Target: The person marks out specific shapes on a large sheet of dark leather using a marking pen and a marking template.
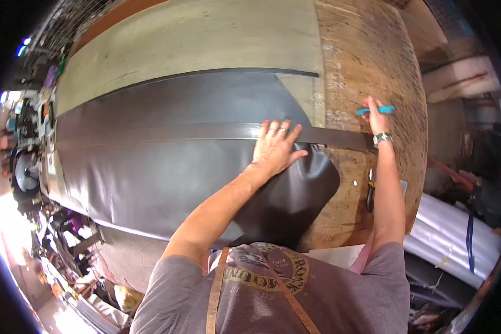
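Head view: left hand (275, 147) spread flat on a long grey metal straightedge (206, 131), right hand (378, 120) pinching a teal pen-like tool (386, 109)

The straightedge crosses a dark, glossy leather-like sheet (156, 172) on the worn brown wooden tabletop (376, 55), which bears pale, illegible scribbles (336, 116); a grey T-shirt (356, 289) reads "ROCK" and "MOUN", a numbered yellow tape measure (217, 289) over it; silvery rolls (453, 234) lie at right

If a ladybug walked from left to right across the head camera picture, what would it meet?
Round silvery thing → yellow bundle → the person's left hand, spread flat → their right hand, holding a teal pen-like tool → silvery rolls.
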Demonstrator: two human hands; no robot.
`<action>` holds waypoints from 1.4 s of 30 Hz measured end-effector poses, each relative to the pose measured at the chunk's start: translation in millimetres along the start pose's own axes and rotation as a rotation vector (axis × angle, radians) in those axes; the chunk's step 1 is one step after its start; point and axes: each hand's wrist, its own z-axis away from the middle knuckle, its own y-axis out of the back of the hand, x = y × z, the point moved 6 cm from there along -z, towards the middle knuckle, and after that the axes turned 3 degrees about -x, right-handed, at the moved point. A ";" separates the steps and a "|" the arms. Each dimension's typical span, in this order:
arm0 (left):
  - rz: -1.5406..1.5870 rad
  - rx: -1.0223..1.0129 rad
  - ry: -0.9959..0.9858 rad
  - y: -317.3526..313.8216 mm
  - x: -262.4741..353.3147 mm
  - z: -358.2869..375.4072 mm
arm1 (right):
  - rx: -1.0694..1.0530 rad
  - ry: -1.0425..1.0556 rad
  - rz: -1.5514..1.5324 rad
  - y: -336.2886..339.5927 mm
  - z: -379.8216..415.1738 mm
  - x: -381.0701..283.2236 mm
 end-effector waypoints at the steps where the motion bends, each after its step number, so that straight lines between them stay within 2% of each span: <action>1: 0.002 -0.019 0.046 6.7 3.8 -2.0 | 0.010 -0.122 0.237 10.1 10.7 -9.5; 2: 0.066 -0.147 0.087 19.1 7.8 -5.1 | -0.055 -0.277 0.349 12.3 13.8 -11.4; 3: -0.026 -0.035 0.063 13.8 5.8 0.7 | -0.013 -0.223 0.066 8.1 -9.8 42.3; 4: -0.021 -0.106 0.108 19.6 4.4 5.2 | -0.125 -0.266 0.059 -3.0 1.2 30.8; 5: -0.069 -0.051 0.097 23.1 -0.7 8.9 | -0.171 -0.192 -0.077 -3.6 -18.0 48.7; 6: 0.040 -0.091 0.060 20.6 -7.6 8.2 | -0.293 -0.270 -0.014 -8.6 -1.0 18.7; 8: -0.021 0.172 -0.048 -7.6 -19.1 11.4 | -0.129 -0.093 0.187 20.5 -56.7 86.7; 9: -0.008 0.164 -0.038 -10.9 -25.0 16.1 | -0.037 -0.065 0.261 26.6 -65.5 95.3; 10: 0.017 0.151 -0.039 -8.2 -30.8 16.3 | -0.043 -0.127 0.164 24.6 -65.7 96.6; 11: 0.085 0.056 -0.002 3.6 -40.5 22.8 | -0.045 -0.188 0.165 17.7 -52.8 78.8; 13: 0.055 0.103 0.047 18.1 -66.0 42.3 | -0.069 -0.199 0.081 13.7 -60.5 74.8; 15: 0.055 0.136 0.110 28.8 -101.7 71.5 | -0.039 -0.163 -0.024 12.6 -83.6 105.2; 18: -0.022 0.145 0.221 64.6 -169.3 121.1 | -0.077 -0.250 0.124 7.8 -66.7 71.1; 22: -0.134 0.229 0.429 115.5 -288.4 198.8 | -0.042 -0.206 0.186 3.4 -47.9 20.3; 27: -0.228 0.357 0.688 193.7 -468.9 311.3 | 0.116 -0.016 0.182 -33.1 1.5 -77.7; 29: -0.258 0.396 0.771 224.3 -550.1 357.4 | 0.085 -0.019 0.201 -51.5 34.8 -112.1; 30: -0.271 0.416 0.816 238.0 -595.5 382.2 | 0.068 -0.019 0.210 -72.0 52.0 -134.6; 32: -0.276 0.400 0.908 278.4 -671.2 431.4 | 0.276 -0.155 0.495 -147.5 144.0 -227.9; 33: -0.289 0.419 0.943 294.2 -710.0 454.8 | 0.335 -0.013 0.753 -194.5 175.6 -269.2; 34: -0.305 0.427 0.975 307.0 -743.5 476.4 | 0.228 -0.080 0.634 -244.6 200.4 -304.1; 36: -0.326 0.431 1.031 334.1 -802.6 513.6 | -0.165 0.056 0.343 -330.9 179.1 -314.9; 37: -0.328 0.421 1.061 346.2 -829.0 530.6 | -0.210 0.096 0.387 -371.5 184.0 -330.1; 38: -0.330 0.410 1.086 357.7 -853.3 544.4 | -0.253 0.133 0.429 -449.0 209.0 -374.4; 40: -0.318 0.410 1.119 374.8 -896.5 568.6 | -0.373 0.248 0.458 -557.9 204.0 -408.5; 42: -0.301 0.422 1.107 388.2 -918.8 581.9 | -0.541 0.329 0.561 -681.9 218.0 -456.8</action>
